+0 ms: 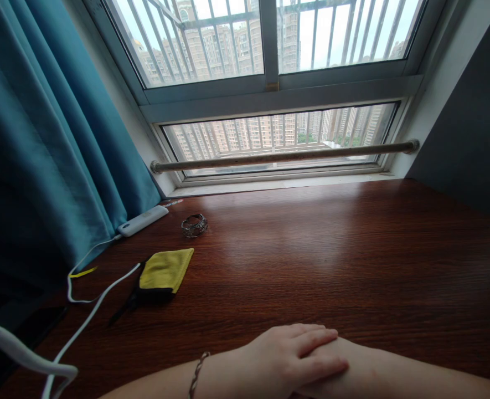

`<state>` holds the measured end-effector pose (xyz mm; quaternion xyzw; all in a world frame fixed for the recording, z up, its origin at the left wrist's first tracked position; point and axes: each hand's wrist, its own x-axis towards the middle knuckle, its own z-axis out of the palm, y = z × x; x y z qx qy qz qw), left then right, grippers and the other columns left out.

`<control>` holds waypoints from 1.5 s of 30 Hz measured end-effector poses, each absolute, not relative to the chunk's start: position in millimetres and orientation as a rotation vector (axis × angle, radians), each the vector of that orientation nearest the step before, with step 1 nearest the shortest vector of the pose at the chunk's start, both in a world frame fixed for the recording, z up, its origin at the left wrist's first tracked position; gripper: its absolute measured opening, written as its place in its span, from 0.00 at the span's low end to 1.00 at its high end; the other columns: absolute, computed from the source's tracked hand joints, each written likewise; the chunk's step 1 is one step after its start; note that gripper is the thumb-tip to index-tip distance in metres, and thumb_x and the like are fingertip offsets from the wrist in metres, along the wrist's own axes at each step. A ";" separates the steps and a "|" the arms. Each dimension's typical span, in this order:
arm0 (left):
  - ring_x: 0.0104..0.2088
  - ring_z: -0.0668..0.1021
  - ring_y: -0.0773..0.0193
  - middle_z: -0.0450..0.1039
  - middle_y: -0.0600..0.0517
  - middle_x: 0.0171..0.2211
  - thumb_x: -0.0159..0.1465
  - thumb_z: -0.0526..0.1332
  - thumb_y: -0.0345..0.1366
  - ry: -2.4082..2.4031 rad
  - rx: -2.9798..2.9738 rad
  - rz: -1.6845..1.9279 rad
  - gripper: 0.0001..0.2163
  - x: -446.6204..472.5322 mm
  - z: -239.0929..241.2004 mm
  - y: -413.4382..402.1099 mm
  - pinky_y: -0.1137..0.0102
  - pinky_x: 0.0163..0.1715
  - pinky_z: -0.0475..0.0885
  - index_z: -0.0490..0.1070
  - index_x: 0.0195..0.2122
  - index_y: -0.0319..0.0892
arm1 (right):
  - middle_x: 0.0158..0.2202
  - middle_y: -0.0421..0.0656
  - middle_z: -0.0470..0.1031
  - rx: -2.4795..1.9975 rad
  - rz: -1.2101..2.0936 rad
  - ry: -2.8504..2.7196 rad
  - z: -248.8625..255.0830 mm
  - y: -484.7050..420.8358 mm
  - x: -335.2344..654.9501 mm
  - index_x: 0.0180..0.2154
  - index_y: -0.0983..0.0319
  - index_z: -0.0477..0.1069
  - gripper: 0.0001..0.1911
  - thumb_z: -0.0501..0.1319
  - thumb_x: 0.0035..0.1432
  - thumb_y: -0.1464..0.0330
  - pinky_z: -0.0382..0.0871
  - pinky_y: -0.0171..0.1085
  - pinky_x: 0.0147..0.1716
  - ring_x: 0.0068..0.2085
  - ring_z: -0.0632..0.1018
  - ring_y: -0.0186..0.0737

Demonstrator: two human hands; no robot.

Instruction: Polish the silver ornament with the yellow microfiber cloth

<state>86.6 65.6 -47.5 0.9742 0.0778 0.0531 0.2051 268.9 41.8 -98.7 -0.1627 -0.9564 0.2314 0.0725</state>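
Observation:
My left hand (pixel 288 354) lies across my right hand (pixel 330 354) at the front of the brown wooden tabletop (pixel 331 266). Its fingers are stretched out and slightly apart, resting on the back of the right hand and wrist. A braided bracelet (pixel 197 374) circles my left wrist. The right hand's fingers are hidden under the left. Farther off to the left lies a yellow and black cloth piece (pixel 165 270), flat on the wood, with neither hand touching it. Beyond it sits a silver openwork metal ring (pixel 194 225), also apart from both hands.
A slim white device (pixel 143 220) with a cable lies by the blue curtain (pixel 62 122). White cables (pixel 91 313) run over the left side, near a yellow strip (pixel 82 272). A metal rail (pixel 286 157) crosses the window behind the tabletop. A dark wall (pixel 473 122) bounds the right.

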 end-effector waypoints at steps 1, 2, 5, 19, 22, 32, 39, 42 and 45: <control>0.60 0.59 0.56 0.48 0.44 0.62 0.68 0.47 0.39 0.217 2.717 0.150 0.20 86.7 -47.4 65.7 0.67 0.59 0.56 0.53 0.60 0.41 | 0.54 0.44 0.67 -0.487 0.697 -2.876 -98.5 41.7 268.9 0.54 0.58 0.64 0.20 0.50 0.60 0.64 0.56 0.42 0.58 0.56 0.66 0.45; 0.60 0.59 0.56 0.48 0.44 0.62 0.68 0.47 0.38 0.218 2.719 0.155 0.20 86.7 -47.2 65.9 0.67 0.59 0.56 0.53 0.60 0.41 | 0.55 0.44 0.67 -0.485 0.697 -2.877 -98.4 41.9 268.9 0.54 0.58 0.64 0.20 0.50 0.60 0.65 0.55 0.42 0.58 0.56 0.66 0.45; 0.60 0.60 0.56 0.49 0.44 0.62 0.68 0.48 0.38 0.212 2.712 0.160 0.20 86.5 -46.6 66.4 0.67 0.59 0.56 0.53 0.60 0.40 | 0.55 0.45 0.66 -0.480 0.697 -2.881 -97.3 42.9 268.5 0.54 0.59 0.63 0.21 0.51 0.59 0.65 0.55 0.41 0.58 0.56 0.66 0.45; 0.60 0.59 0.56 0.48 0.44 0.62 0.68 0.48 0.38 0.217 2.708 0.151 0.20 86.4 -45.9 65.9 0.67 0.59 0.56 0.53 0.60 0.40 | 0.55 0.44 0.66 -0.436 0.709 -2.864 -89.1 44.1 266.4 0.56 0.58 0.61 0.24 0.54 0.57 0.65 0.56 0.42 0.57 0.56 0.66 0.46; 0.60 0.59 0.56 0.48 0.44 0.62 0.68 0.47 0.38 0.209 2.713 0.149 0.20 86.4 -46.0 66.6 0.67 0.59 0.56 0.53 0.60 0.40 | 0.55 0.45 0.66 -0.435 0.712 -2.865 -89.9 43.9 267.2 0.56 0.58 0.61 0.24 0.54 0.57 0.64 0.57 0.41 0.57 0.55 0.67 0.46; 0.59 0.60 0.55 0.50 0.43 0.62 0.67 0.50 0.38 0.195 2.699 0.195 0.21 87.6 -48.7 66.6 0.66 0.59 0.57 0.53 0.60 0.40 | 0.54 0.44 0.67 -0.478 0.713 -2.849 -94.0 41.5 268.3 0.54 0.59 0.64 0.20 0.51 0.60 0.66 0.57 0.40 0.57 0.55 0.67 0.45; 0.59 0.60 0.55 0.49 0.43 0.62 0.65 0.52 0.37 0.200 2.678 0.204 0.24 86.6 -53.5 65.0 0.65 0.59 0.56 0.50 0.61 0.40 | 0.55 0.43 0.66 -0.471 0.745 -2.854 -83.8 42.8 268.0 0.56 0.57 0.60 0.27 0.58 0.54 0.65 0.57 0.39 0.57 0.56 0.66 0.46; 0.60 0.59 0.55 0.49 0.42 0.62 0.62 0.53 0.35 0.197 2.640 0.250 0.28 86.8 -59.2 64.1 0.64 0.60 0.56 0.45 0.61 0.37 | 0.55 0.45 0.66 -0.505 0.758 -2.833 -81.1 41.5 267.2 0.55 0.59 0.62 0.27 0.58 0.53 0.67 0.59 0.38 0.56 0.55 0.67 0.47; 0.60 0.59 0.55 0.50 0.40 0.61 0.58 0.54 0.34 0.192 2.607 0.312 0.32 87.4 -65.0 63.9 0.64 0.59 0.57 0.42 0.62 0.34 | 0.54 0.46 0.67 -0.493 0.793 -2.807 -79.2 40.2 265.2 0.53 0.61 0.65 0.22 0.55 0.56 0.66 0.59 0.38 0.56 0.55 0.68 0.46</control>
